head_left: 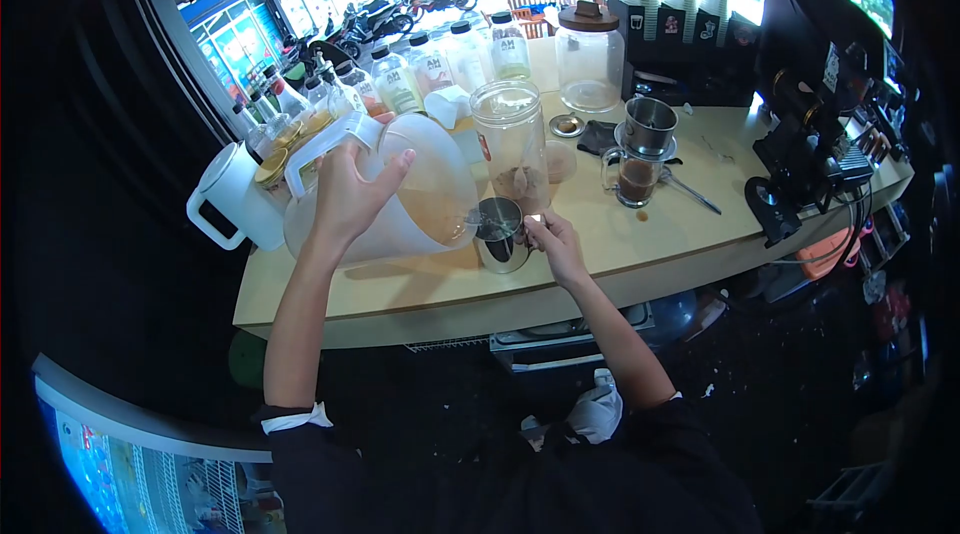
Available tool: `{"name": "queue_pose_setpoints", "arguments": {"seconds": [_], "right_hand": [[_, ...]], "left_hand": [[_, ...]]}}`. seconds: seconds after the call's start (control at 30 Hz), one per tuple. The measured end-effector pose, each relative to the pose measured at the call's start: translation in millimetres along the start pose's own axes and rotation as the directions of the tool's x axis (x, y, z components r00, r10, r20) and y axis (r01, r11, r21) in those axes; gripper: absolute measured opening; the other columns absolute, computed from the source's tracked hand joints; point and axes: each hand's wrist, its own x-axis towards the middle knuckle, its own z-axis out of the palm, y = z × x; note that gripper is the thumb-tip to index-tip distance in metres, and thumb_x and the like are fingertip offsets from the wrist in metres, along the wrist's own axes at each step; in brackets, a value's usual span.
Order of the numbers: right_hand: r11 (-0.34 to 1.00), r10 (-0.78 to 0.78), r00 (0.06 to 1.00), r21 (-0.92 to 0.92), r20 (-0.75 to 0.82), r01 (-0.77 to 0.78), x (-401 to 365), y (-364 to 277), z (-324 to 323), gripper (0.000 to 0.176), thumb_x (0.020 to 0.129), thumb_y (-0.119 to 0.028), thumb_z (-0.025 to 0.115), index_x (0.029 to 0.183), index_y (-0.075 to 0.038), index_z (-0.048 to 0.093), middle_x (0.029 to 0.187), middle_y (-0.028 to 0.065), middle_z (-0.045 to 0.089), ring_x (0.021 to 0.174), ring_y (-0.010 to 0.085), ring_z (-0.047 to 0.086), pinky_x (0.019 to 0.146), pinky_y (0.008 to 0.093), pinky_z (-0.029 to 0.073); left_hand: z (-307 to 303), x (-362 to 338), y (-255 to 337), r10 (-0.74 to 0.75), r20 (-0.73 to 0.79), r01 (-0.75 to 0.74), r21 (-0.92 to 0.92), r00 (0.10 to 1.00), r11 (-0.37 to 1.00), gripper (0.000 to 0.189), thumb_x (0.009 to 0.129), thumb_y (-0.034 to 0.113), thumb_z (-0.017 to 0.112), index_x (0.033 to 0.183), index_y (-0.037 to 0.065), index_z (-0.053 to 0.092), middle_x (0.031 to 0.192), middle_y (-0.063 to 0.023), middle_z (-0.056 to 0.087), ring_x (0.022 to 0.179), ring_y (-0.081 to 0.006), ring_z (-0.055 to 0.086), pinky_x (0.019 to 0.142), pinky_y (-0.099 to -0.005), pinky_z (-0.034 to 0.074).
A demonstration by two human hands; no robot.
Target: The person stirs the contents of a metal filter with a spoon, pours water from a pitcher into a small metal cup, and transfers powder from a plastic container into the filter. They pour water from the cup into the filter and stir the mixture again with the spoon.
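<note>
My left hand [352,196] grips the handle of a large translucent plastic pitcher [425,169], which is tipped on its side with its mouth facing right. Close by that mouth stands a small shiny metal jug [500,246], and my right hand [556,246] has its fingers closed on the jug's handle. Clear liquid seems to show at the pitcher's lip, over the jug. Just behind the jug is a tall clear jar [508,139] with something brown near its bottom.
To the right, a metal drip filter [650,126] sits on a glass mug [637,182] of brown drink, beside a spoon [695,190]. A white jug [236,196] stands left. Bottles [397,84], a wooden-lidded jar [590,59] and a black machine [815,84] line the counter [400,304].
</note>
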Motion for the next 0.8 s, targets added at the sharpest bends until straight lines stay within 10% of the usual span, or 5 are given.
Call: {"name": "queue_pose_setpoints", "arguments": {"seconds": [0.8], "right_hand": [[1.0,0.011,1.0,0.012,0.003,-0.011,-0.8,-3.1,0.6,0.025,0.095,-0.021,0.053,0.075,-0.006,0.054,0.066,-0.0013,0.052,0.063,0.005,0.05,0.057,0.0202,0.036]], "left_hand": [[0.4,-1.1,-5.9,0.017,-0.015,-0.017,-0.008,1.0,1.0,0.05,0.082,0.019,0.068,0.124,-0.001,0.052,0.116,-0.0129,0.058,0.109,-0.0198,0.055,0.098,-0.0335,0.038]]}}
